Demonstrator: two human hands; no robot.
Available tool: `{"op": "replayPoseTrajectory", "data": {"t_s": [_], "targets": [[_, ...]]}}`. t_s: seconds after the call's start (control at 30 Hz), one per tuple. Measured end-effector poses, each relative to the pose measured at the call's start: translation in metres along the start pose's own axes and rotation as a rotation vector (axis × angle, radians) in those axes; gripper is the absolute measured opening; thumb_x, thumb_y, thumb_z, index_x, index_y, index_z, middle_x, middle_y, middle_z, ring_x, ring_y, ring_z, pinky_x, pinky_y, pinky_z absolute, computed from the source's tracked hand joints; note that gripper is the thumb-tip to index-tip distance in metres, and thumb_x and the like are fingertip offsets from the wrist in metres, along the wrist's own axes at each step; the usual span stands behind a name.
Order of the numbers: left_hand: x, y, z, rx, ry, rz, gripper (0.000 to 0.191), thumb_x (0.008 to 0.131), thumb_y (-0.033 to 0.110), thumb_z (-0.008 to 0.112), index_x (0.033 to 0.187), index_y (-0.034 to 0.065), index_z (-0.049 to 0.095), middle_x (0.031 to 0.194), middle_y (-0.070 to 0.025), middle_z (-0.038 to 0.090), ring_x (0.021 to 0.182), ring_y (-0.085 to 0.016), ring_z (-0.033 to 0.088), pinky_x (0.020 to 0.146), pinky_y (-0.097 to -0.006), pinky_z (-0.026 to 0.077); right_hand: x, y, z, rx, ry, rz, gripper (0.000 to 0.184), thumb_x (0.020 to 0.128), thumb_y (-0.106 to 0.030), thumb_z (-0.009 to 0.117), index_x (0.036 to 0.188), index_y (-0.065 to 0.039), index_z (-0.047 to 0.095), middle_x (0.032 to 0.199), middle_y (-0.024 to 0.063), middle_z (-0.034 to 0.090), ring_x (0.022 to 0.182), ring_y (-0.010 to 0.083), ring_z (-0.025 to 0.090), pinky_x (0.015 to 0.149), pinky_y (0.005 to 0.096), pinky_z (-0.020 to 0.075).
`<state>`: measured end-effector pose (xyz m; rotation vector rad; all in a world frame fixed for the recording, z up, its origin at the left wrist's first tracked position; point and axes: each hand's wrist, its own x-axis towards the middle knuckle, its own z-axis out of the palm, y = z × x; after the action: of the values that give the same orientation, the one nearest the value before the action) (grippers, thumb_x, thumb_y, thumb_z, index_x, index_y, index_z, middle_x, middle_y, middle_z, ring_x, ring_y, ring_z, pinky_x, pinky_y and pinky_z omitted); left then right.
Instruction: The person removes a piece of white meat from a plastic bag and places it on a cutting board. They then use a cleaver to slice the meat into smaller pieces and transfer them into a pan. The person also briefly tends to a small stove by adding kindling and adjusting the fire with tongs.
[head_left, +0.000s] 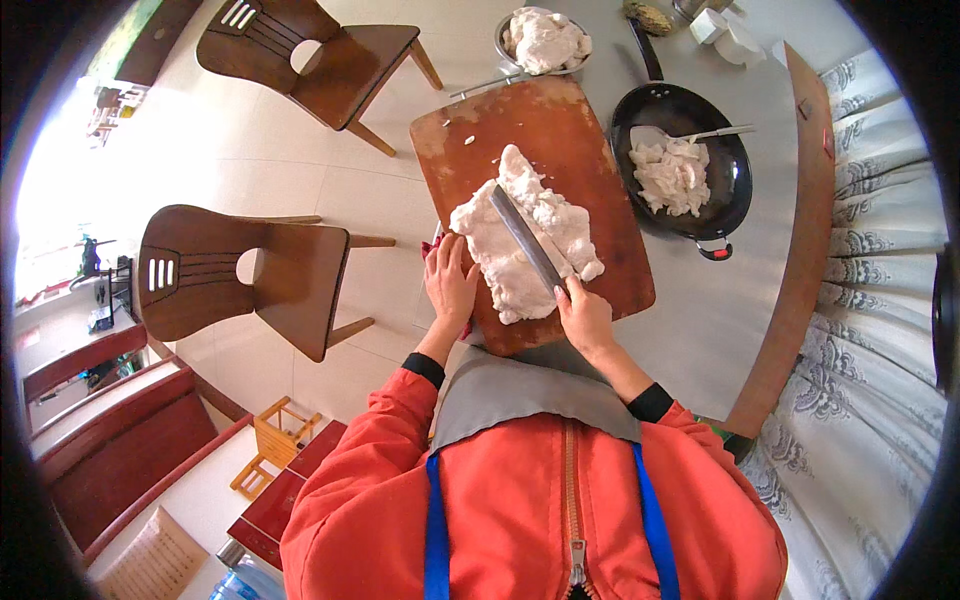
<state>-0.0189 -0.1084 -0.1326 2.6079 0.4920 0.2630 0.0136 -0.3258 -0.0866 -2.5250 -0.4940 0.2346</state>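
Observation:
A slab of whitish raw fat or fatty meat (499, 259) lies on a worn reddish-brown cutting board (615, 262). My right hand (586, 319) grips the handle of a cleaver (525, 236), whose blade rests over the slab, spine up and pointing away from me. To the right of the blade is a lumpier part of the same white mass. My left hand (450, 281) lies at the board's left edge, its fingers slightly spread, with the fingertips beside the slab's left side. Small white scraps (469, 140) are on the board's far part.
Right of the board, a black wok (731, 191) holds white pieces and a metal spatula (649, 136). A metal bowl (501, 45) heaped with white lumps stands beyond the board. White blocks (709, 27) sit at the back right. Two wooden chairs (300, 292) stand at the left.

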Motion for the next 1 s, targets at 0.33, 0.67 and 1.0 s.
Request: {"op": "replayPoseTrajectory", "data": {"t_s": [0.33,0.67,1.0], "targets": [[0.036,-0.018,0.01,0.015,0.003,0.077,0.052,0.073,0.022,0.066,0.121,0.0109,0.05,0.128,-0.0026,0.048,0.113,-0.028,0.043,0.095,-0.0405,0.035,0.043,-0.04,0.024,-0.108,-0.075,-0.006,0.017,0.09,-0.021,0.046,0.091,-0.004,0.048,0.059,0.0134,0.059,0.051,0.0322,0.058,0.045,0.0422,0.0452],[0.056,-0.019,0.022,0.087,-0.03,0.096,0.041,0.071,0.026,0.067,0.108,0.0116,0.058,0.115,-0.0012,0.057,0.112,-0.025,0.043,0.093,-0.0397,0.033,0.04,-0.047,0.022,-0.118,-0.092,0.033,0.018,0.089,-0.02,0.047,0.089,-0.003,0.043,0.056,0.0166,0.057,0.051,0.036,0.057,0.045,0.045,0.0446],[0.063,-0.026,0.027,0.071,0.012,0.08,0.024,0.07,0.027,0.067,0.092,0.0154,0.067,0.105,0.0048,0.062,0.112,-0.021,0.043,0.093,-0.0398,0.031,0.05,-0.046,0.033,-0.277,-0.207,0.068,0.024,0.091,-0.022,0.044,0.092,0.002,0.043,0.053,0.0173,0.056,0.048,0.0352,0.057,0.043,0.0451,0.0442]]}}
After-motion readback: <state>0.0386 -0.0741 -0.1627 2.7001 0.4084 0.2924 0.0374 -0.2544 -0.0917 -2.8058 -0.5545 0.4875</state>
